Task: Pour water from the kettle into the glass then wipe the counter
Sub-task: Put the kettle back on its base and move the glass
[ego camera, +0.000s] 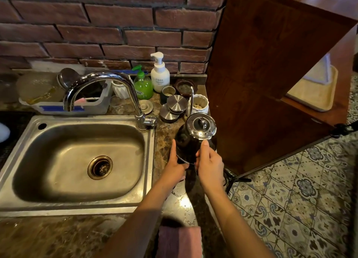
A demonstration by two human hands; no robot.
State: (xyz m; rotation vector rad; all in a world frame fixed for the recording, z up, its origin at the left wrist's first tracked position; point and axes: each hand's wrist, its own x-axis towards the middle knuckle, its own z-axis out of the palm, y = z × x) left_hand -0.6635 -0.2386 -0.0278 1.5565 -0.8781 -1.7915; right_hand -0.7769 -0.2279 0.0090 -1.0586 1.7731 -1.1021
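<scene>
A black kettle [190, 141] with a shiny steel lid and a thin gooseneck spout stands on the brown marble counter [168, 133], right of the sink. My right hand [210, 165] is closed on the kettle's handle at its near side. My left hand [175, 167] is wrapped around what looks like a clear glass [186, 161] pressed against the kettle's front; only its thin rim shows. The left thumb lies along the kettle's left side. A pink cloth [180, 242] lies at the counter's near edge, between my forearms.
A steel sink [77, 160] with a curved tap [108, 79] fills the left. Behind the kettle stand steel lids [175, 104], a white cup [200, 103], green and white soap bottles and small pots. A dish rack sits back left. A dark wood panel [261, 83] rises right beside the kettle.
</scene>
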